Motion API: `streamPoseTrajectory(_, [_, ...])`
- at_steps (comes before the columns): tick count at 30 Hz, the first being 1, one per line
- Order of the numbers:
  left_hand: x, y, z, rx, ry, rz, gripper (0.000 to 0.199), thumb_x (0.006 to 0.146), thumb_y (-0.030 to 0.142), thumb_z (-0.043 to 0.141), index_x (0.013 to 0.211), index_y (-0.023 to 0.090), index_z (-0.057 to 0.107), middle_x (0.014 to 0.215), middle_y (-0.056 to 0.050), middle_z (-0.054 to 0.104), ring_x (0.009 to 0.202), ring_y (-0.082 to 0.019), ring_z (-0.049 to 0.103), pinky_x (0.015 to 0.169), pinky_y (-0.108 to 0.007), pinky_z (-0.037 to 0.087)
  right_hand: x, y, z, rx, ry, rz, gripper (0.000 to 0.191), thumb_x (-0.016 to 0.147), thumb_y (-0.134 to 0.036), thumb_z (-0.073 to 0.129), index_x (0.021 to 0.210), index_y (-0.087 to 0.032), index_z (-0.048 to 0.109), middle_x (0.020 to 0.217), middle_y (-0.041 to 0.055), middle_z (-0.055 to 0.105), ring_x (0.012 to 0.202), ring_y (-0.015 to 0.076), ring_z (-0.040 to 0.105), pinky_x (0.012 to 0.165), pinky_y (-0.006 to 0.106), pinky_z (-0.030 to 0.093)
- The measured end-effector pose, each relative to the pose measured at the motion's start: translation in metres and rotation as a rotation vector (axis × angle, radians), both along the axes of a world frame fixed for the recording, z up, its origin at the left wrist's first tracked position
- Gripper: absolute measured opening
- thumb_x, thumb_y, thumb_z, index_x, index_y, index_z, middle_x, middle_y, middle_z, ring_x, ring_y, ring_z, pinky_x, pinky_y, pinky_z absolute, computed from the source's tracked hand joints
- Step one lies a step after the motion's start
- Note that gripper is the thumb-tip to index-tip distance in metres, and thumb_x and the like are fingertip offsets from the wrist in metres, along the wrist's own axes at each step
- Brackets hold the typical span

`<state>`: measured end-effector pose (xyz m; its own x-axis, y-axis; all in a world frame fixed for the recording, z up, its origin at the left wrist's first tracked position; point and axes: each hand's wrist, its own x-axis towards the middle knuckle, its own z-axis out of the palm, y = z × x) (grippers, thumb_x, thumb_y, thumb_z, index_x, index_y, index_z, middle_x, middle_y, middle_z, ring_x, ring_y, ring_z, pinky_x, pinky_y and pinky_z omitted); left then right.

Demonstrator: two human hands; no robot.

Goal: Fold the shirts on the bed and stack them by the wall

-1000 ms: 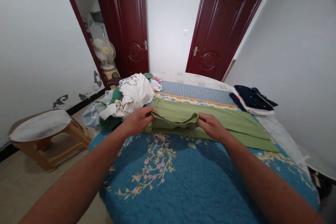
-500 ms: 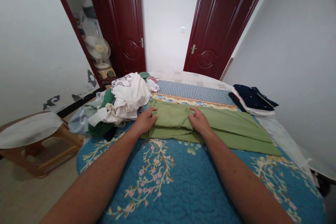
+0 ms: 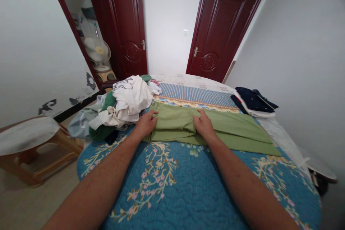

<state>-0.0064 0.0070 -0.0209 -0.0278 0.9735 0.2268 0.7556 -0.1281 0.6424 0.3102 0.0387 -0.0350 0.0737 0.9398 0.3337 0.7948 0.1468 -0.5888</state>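
Observation:
A pair of green trousers (image 3: 231,129), folded lengthwise, lies across the table from left to right. My left hand (image 3: 146,124) is closed on the left end, its fingertips on the cloth. At about the middle of the length, my right hand (image 3: 202,124) grips the trousers, and the fabric bunches into small folds beside its fingers. Between both hands the cloth lies fairly flat, with a loose layer along the near edge. The undersides of the fingers are hidden.
A heap of loose clothes (image 3: 129,100) sits left of my left hand. Folded clothes (image 3: 254,100) are stacked at the far right. A blue flowered cover (image 3: 188,187) spreads over the table. A wooden stool (image 3: 35,151) stands at the left, and doors (image 3: 226,25) line the back.
The view has shifted slightly. Both hands stay on the green trousers in nearly the same places, with little visible movement of the cloth.

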Motion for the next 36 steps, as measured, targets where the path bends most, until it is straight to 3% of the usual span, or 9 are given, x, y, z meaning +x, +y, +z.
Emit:
streamPoseTrajectory(6, [0.011, -0.003, -0.001, 0.055, 0.044, 0.041, 0.041, 0.103, 0.031, 0.051, 0.138, 0.019, 0.067, 0.091, -0.006, 0.075, 0.085, -0.024, 0.069, 0.086, -0.034, 0.050, -0.034, -0.012, -0.009, 0.165, -0.086, 0.024, 0.063, 0.104, -0.025, 0.040, 0.166, -0.013, 0.041, 0.120, 0.0179, 0.077, 0.103, 0.0299, 0.074, 0.093, 0.038, 0.055])
streamPoseTrajectory(10, [0.018, -0.005, 0.000, 0.040, 0.198, 0.091, 0.042, 0.107, 0.030, 0.046, 0.143, 0.018, 0.064, 0.105, -0.012, 0.079, 0.099, -0.027, 0.073, 0.092, -0.036, 0.051, -0.034, -0.006, -0.006, 0.097, -0.200, 0.068, 0.061, 0.106, -0.020, 0.038, 0.167, -0.016, 0.043, 0.138, 0.0173, 0.073, 0.117, 0.0284, 0.072, 0.104, 0.038, 0.053])
streamPoseTrajectory(16, [0.022, -0.006, 0.002, -0.010, 0.329, 0.113, 0.041, 0.108, 0.027, 0.043, 0.142, 0.020, 0.064, 0.117, -0.012, 0.080, 0.108, -0.027, 0.075, 0.094, -0.035, 0.053, 0.001, -0.002, 0.008, -0.113, -0.324, -0.012, 0.051, 0.109, -0.025, 0.043, 0.157, -0.016, 0.055, 0.131, 0.0149, 0.077, 0.119, 0.0275, 0.074, 0.109, 0.036, 0.050])
streamPoseTrajectory(22, [0.022, -0.011, 0.009, -0.030, 0.400, 0.123, 0.041, 0.108, 0.028, 0.041, 0.140, 0.020, 0.066, 0.117, -0.013, 0.081, 0.109, -0.026, 0.075, 0.096, -0.034, 0.053, -0.006, -0.010, 0.012, -0.172, -0.401, -0.030, 0.044, 0.111, -0.032, 0.044, 0.150, -0.020, 0.061, 0.129, 0.0144, 0.078, 0.121, 0.0280, 0.073, 0.106, 0.036, 0.051])
streamPoseTrajectory(27, [0.021, -0.018, 0.022, -0.108, 0.547, 0.131, 0.041, 0.101, 0.025, 0.048, 0.136, 0.022, 0.070, 0.115, -0.013, 0.081, 0.108, -0.029, 0.076, 0.093, -0.037, 0.055, -0.007, -0.019, 0.019, -0.216, -0.487, -0.103, 0.039, 0.109, -0.026, 0.043, 0.141, -0.019, 0.065, 0.123, 0.0175, 0.074, 0.107, 0.0303, 0.075, 0.093, 0.040, 0.055])
streamPoseTrajectory(29, [0.022, -0.021, 0.028, -0.093, 0.592, 0.140, 0.041, 0.100, 0.025, 0.049, 0.134, 0.023, 0.071, 0.117, -0.012, 0.080, 0.109, -0.030, 0.075, 0.089, -0.038, 0.056, -0.008, -0.021, 0.023, -0.155, -0.511, -0.100, 0.039, 0.108, -0.023, 0.041, 0.137, -0.018, 0.067, 0.126, 0.0192, 0.071, 0.105, 0.0297, 0.073, 0.092, 0.041, 0.055])
streamPoseTrajectory(33, [0.033, -0.018, 0.039, 0.047, 0.634, 0.094, 0.036, 0.103, 0.027, 0.047, 0.124, 0.022, 0.075, 0.123, -0.013, 0.077, 0.115, -0.029, 0.073, 0.092, -0.037, 0.056, -0.016, -0.019, 0.024, 0.126, -0.497, 0.167, 0.041, 0.104, -0.017, 0.045, 0.137, -0.017, 0.070, 0.138, 0.0189, 0.067, 0.127, 0.0299, 0.061, 0.110, 0.042, 0.049])
streamPoseTrajectory(36, [0.045, -0.004, 0.045, 0.055, 0.619, -0.018, 0.038, 0.104, 0.023, 0.044, 0.126, 0.023, 0.075, 0.127, -0.011, 0.075, 0.117, -0.025, 0.072, 0.099, -0.035, 0.055, -0.025, -0.014, 0.016, 0.198, -0.458, 0.381, 0.043, 0.105, -0.018, 0.045, 0.140, -0.017, 0.070, 0.146, 0.0162, 0.065, 0.137, 0.0275, 0.055, 0.119, 0.041, 0.043])
